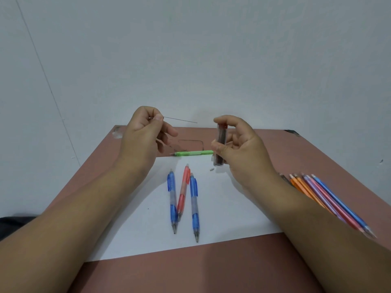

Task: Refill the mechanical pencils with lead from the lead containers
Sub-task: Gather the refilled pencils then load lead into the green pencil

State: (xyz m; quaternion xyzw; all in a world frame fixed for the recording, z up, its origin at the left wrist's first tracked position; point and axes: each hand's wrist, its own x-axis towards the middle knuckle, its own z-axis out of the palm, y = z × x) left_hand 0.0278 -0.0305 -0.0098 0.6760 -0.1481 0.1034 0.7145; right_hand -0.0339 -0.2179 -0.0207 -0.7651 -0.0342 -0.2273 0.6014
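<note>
Left hand (142,132) pinches one lead (181,120); right hand (237,144) grips one lead container (221,144); four mechanical pencils (183,192) lie on paper (222,208).

We see a reddish-brown desk (275,144) against a pale wall. White sheet (222,208) lies flat on it, mid-desk. On the sheet: two blue pencils (172,199) (194,208) with a red pencil (183,192) leaning between them, crossing the left blue one near its tip. Small white bit (212,169) on the sheet's far part. Green pencil (192,153) lies crosswise at the sheet's far edge. Right of the sheet, a row of thin pencils (330,201), orange, purple, pink, blue, side by side. Scuff (117,132) at the far left corner.
</note>
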